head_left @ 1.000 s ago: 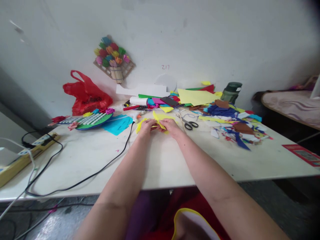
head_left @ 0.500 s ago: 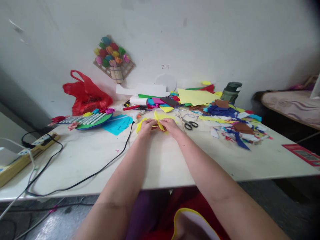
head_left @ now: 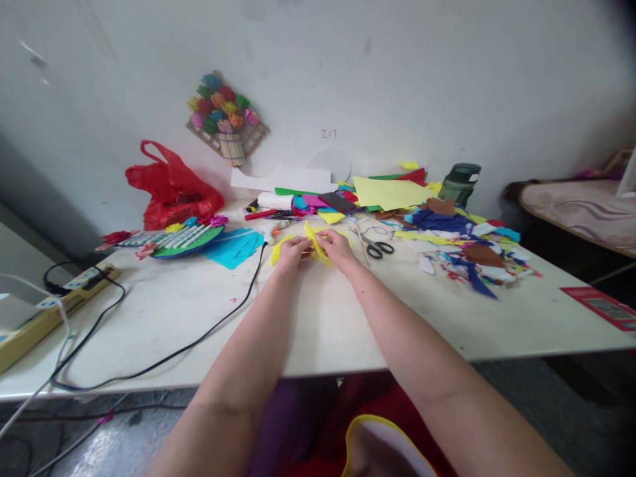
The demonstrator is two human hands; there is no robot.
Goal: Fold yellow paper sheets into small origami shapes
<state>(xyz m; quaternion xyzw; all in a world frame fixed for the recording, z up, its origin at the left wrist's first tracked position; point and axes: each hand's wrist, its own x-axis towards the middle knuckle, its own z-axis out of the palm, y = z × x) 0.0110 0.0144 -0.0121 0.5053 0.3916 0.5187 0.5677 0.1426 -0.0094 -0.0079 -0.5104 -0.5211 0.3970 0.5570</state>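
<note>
Head view, left hand [head_left: 292, 252] and right hand [head_left: 336, 248] both pinching yellow paper strip [head_left: 315, 241], long axis tilted up-left.

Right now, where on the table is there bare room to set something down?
Bare top lies near the front edge, between the black cable and the arms, and right of the right hand below the paper scraps. The back, from scissors to bottle, is crowded.
</note>
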